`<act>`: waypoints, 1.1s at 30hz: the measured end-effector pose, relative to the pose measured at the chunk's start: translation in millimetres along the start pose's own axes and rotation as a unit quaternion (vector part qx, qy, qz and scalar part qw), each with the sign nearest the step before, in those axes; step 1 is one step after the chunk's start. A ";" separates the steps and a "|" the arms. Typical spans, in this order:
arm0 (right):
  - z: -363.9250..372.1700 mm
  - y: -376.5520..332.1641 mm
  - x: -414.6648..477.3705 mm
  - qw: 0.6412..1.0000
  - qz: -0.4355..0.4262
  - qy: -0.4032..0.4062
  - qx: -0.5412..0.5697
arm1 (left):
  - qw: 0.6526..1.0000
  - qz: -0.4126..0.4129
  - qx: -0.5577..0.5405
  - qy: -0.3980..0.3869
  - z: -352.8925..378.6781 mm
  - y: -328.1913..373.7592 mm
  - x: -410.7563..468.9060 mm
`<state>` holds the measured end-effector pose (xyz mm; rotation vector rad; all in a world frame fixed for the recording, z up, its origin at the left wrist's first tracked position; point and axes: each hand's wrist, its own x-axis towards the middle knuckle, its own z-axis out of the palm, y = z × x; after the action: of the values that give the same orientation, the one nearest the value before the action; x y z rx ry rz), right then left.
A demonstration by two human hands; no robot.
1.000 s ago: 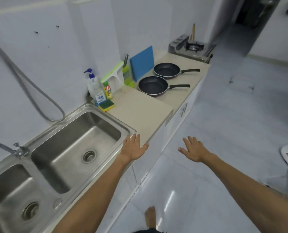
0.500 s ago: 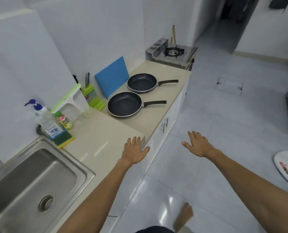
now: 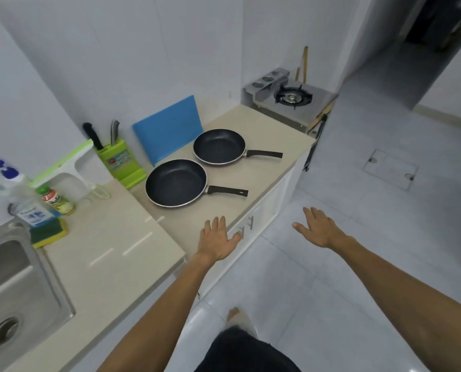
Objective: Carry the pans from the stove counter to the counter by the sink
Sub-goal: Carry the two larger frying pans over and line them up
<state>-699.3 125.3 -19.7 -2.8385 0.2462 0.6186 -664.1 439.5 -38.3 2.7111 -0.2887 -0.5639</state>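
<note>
Two black frying pans lie on the beige stove counter (image 3: 267, 130), handles pointing right. The near pan (image 3: 175, 182) is the larger; the far pan (image 3: 218, 146) sits just behind it. My left hand (image 3: 216, 240) hovers flat, fingers spread, over the counter's front edge, a short way in front of the near pan. Out over the floor to the right, my right hand (image 3: 318, 229) is also spread and holds nothing. The raised counter by the sink (image 3: 111, 253) is at lower left.
A steel sink (image 3: 14, 288) sits at far left, with a soap bottle (image 3: 22, 200), sponge and small jar beside it. A green knife block (image 3: 116, 159) and blue cutting board (image 3: 170, 127) lean on the wall. A gas stove (image 3: 291, 99) ends the counter.
I have walked along the counter from the sink toward the pans; they now look larger and closer. Both hands stay spread and hold nothing.
</note>
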 end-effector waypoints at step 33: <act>-94.6 -0.7 436.7 0.978 -0.193 0.018 -0.075 | 0.861 -0.343 -0.368 0.076 28.0 38.0 275.6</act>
<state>-270.6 51.9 -122.1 -2.9204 -0.3536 0.5197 -432.6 322.9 -143.1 2.0067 0.8110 -0.4880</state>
